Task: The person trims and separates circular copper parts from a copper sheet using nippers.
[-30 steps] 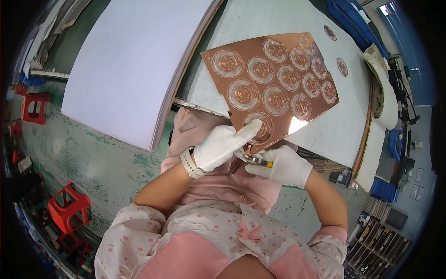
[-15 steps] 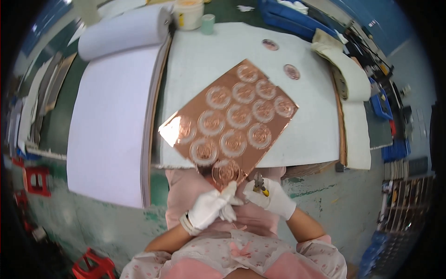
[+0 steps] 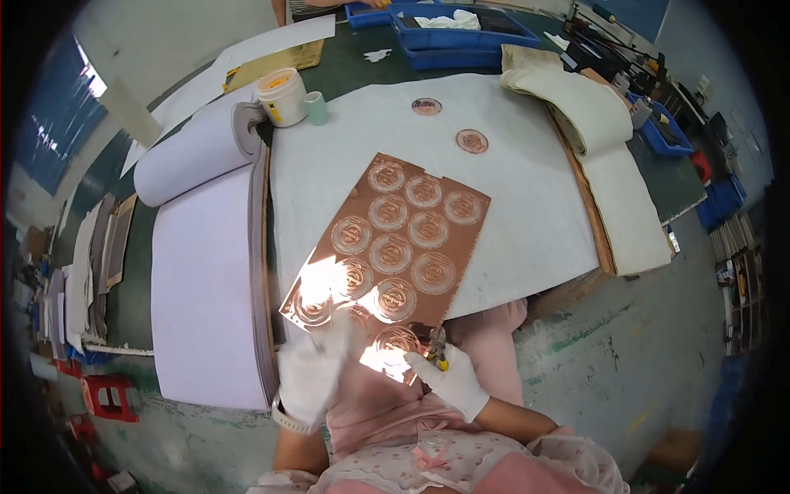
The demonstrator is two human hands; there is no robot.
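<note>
White cloth covers our right hand point(image 3: 455, 385), which grips a pair of pliers point(image 3: 442, 361) with yellow handles, its thumb by the lower corner of the copper sheet point(image 3: 410, 247). The plier tips are at the sheet's right edge, near the bottom; whether they bite the metal, we cannot tell. If they close crookedly there, we could kink or tear the edge, or spoil the nearest round pattern point(image 3: 397, 339).

Our left hand point(image 3: 313, 380) is at the sheet's lower left edge, too blurred for us to tell whether it is open or closed. Without a firm hold there, the sheet could swing, since its lower end reaches past the table's point(image 3: 358, 62) front edge, above the pink trousers point(image 3: 494, 331). If its edge is sharp, a slip could snag cloth. Glare (two bright patches, right by our hands) might hide a crease or a badly placed tip.

Farther out, the sheet's upper part is over the white cover point(image 3: 527, 222); we cannot tell whether they touch. Beyond lie two loose discs, one nearer point(image 3: 472, 141), one farther point(image 3: 427, 106), which a forward shove could knock or scratch. The tub point(image 3: 281, 105) and green cup point(image 3: 315, 109) stand side by side at the back left, where only a wide swing could topple them.
</note>
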